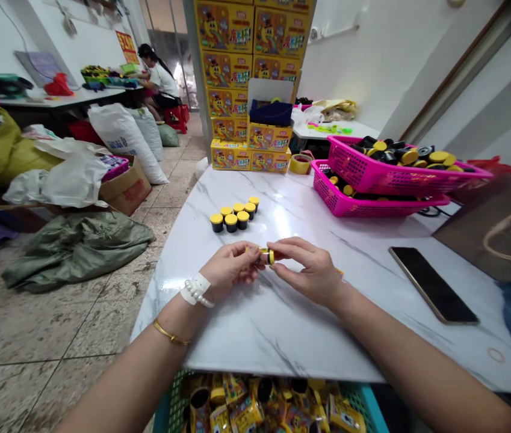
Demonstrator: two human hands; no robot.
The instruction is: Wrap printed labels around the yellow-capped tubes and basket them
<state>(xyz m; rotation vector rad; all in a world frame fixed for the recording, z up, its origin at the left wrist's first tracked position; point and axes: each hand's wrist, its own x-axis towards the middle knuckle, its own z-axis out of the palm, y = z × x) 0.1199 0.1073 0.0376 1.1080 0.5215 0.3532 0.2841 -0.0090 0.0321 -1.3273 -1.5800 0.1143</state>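
Yellow-capped small black round piece [266, 256] is pinched between your left hand [230, 269] and right hand [309, 270], so both steady it above the white marble table [291, 325].

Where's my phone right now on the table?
In the head view, the phone lies flat on the marble table, to the right of your right hand and in front of the pink baskets.

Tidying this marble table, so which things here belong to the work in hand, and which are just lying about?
In use:
left hand and right hand, together holding a small black and yellow capped pot
seven matching yellow-lidded black pots
stacked pink plastic baskets of parts

Lying about:
black smartphone
roll of tape
brown paper bag
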